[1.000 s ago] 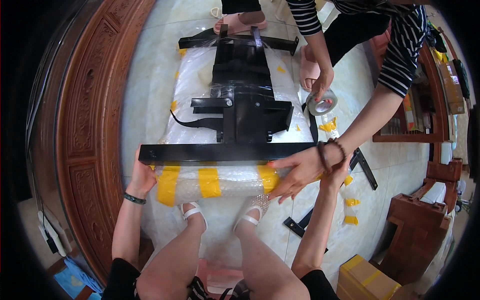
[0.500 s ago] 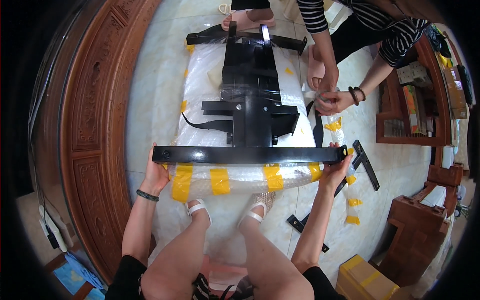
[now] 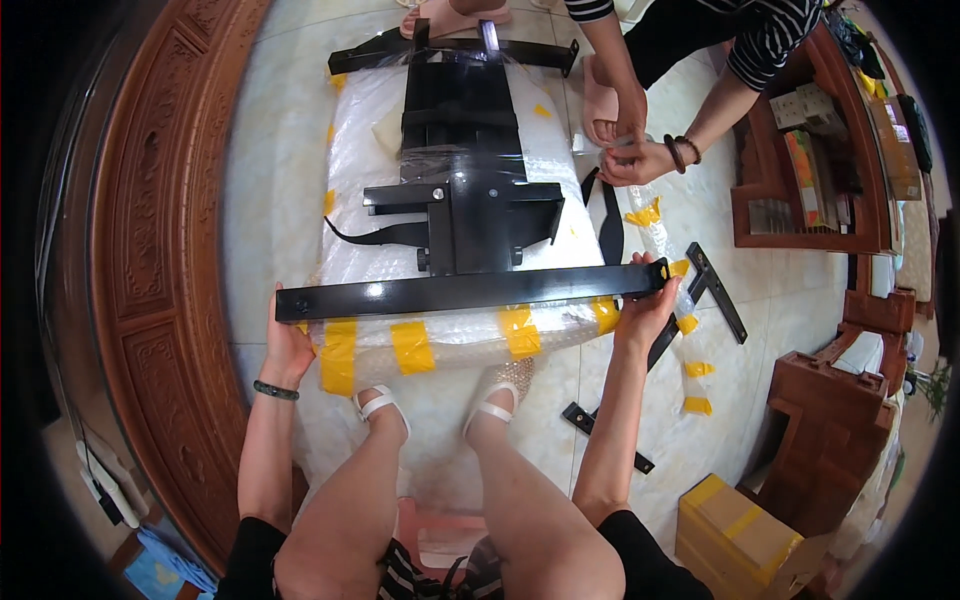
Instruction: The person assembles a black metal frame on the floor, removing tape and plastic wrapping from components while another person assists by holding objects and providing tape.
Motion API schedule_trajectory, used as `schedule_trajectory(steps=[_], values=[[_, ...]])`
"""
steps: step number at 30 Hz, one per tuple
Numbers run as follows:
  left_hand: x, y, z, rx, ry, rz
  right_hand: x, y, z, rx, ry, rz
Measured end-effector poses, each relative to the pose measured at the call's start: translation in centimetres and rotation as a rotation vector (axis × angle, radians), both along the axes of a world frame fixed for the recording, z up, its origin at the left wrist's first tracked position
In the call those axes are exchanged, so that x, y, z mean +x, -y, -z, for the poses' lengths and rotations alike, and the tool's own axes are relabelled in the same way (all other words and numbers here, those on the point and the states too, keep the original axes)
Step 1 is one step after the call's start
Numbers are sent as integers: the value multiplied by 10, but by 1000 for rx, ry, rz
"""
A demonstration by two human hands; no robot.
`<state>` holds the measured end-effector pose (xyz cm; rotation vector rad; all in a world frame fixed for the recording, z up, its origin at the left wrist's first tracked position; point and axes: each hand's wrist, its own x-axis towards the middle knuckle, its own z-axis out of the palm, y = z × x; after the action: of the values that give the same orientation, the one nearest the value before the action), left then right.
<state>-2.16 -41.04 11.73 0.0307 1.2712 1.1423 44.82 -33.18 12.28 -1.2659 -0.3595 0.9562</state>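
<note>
My left hand (image 3: pixel 288 345) grips the left end of a long black metal crossbar (image 3: pixel 455 288), its fingers mostly hidden behind the bar. At the other end my right hand (image 3: pixel 647 308) is closed round the bar from below and beside it. The crossbar lies across the near end of a black metal frame (image 3: pixel 480 222), which has a central column, side brackets and a black strap (image 3: pixel 375 236). Under the frame is a flat white package (image 3: pixel 360 270) in bubble wrap, its near edge bound with yellow tape (image 3: pixel 412 347).
At the upper right a crouching person's hands (image 3: pixel 640 162) handle something small and clear. Black metal pieces (image 3: pixel 718 295) and a taped plastic strip (image 3: pixel 698 370) lie on the tiles at right. A cardboard box (image 3: pixel 735 530) stands lower right; carved wooden furniture (image 3: pixel 150 300) lines the left.
The view has shifted and turned slightly, so the crossbar now slants up toward the right. Both my hands stay on its ends. The other person's hands have shifted slightly at the clear piece.
</note>
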Motion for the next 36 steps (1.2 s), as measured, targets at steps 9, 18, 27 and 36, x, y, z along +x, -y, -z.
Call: schedule_trajectory(steps=[9, 18, 27, 36], values=[[-5, 2, 2, 18, 48, 17, 0, 2, 2, 18, -41, -17], [-11, 6, 15, 1, 69, -29, -4, 1, 2, 25, -50, 4], [-2, 3, 7, 6, 140, -20, -5, 1, 1, 6, -40, 12], [-3, 3, 10, -42, 92, -35, 2, 3, 13, 24, -36, -16]])
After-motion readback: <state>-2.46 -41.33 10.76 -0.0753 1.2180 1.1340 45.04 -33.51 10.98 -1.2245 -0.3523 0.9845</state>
